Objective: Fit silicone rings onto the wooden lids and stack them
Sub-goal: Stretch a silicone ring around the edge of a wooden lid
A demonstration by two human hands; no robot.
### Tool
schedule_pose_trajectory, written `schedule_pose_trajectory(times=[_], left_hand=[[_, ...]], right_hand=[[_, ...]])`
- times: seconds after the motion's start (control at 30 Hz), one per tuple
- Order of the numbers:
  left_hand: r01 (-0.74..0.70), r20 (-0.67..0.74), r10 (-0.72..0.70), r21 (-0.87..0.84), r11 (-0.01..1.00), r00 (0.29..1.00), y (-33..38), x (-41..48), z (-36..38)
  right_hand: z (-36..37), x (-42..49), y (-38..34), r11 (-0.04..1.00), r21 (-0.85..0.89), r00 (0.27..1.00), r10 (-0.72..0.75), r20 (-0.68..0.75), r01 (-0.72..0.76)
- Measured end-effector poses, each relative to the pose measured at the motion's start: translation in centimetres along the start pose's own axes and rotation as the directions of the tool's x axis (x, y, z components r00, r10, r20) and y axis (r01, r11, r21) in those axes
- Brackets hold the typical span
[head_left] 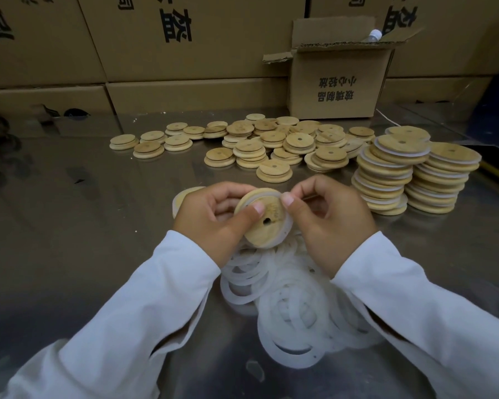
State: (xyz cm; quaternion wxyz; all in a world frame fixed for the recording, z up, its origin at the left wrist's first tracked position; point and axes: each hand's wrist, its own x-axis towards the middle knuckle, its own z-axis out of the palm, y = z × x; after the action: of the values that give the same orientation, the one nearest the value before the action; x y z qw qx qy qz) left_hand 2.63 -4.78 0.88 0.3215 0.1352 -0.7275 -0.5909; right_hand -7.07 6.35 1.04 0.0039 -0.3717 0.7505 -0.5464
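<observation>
**Lid in both hands, ring half on, over a steel counter**

I work at a shiny steel counter (69, 214) that reflects the boxes behind it. A wall of brown cartons (156, 61) with large black print closes off the far side from 10 to 2 o'clock. One smaller open carton (337, 84) stands on the counter at 1 o'clock, flaps up, with a white bottle cap (375, 33) showing inside.

My left hand (211, 220) grips the wooden lid (261, 226) just above the counter, dead centre, tilted toward me, thumb pressed on its face near the centre hole. My right hand (332, 217) pinches the silicone ring (288, 226) at the lid's 1 o'clock rim; the ring sits around the lid's edge. Another lid (180, 198) lies flat just behind my left hand.

The pile of loose rings (294, 309) lies at 6 o'clock, between my white sleeves (127, 312). The heap of bare lids (271, 145) spreads from 11 to 1 o'clock. Two tall stacks of ringed lids (412, 174) stand touching at 2 o'clock, near my right hand.

The counter's right edge runs close behind those stacks at 3 o'clock, where a yellow strip (496, 175) shows. The widest stretch of bare steel lies from 8 to 10 o'clock.
</observation>
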Motion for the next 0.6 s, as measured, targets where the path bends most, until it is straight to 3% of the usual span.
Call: schedule_pose_trajectory(times=[0.37, 0.6], left_hand=[[0.063, -0.121, -0.064, -0.012, 0.998, 0.991, -0.37, 0.37, -0.31], [0.165, -0.029, -0.167, -0.076, 0.983, 0.985, -0.39, 0.50, -0.39]], right_hand=[[0.42, -0.23, 0.34, 0.998, -0.014, 0.998, 0.062, 0.015, -0.061], [0.35, -0.27, 0.46, 0.997, -0.072, 1.000, 0.023, -0.009, -0.023]])
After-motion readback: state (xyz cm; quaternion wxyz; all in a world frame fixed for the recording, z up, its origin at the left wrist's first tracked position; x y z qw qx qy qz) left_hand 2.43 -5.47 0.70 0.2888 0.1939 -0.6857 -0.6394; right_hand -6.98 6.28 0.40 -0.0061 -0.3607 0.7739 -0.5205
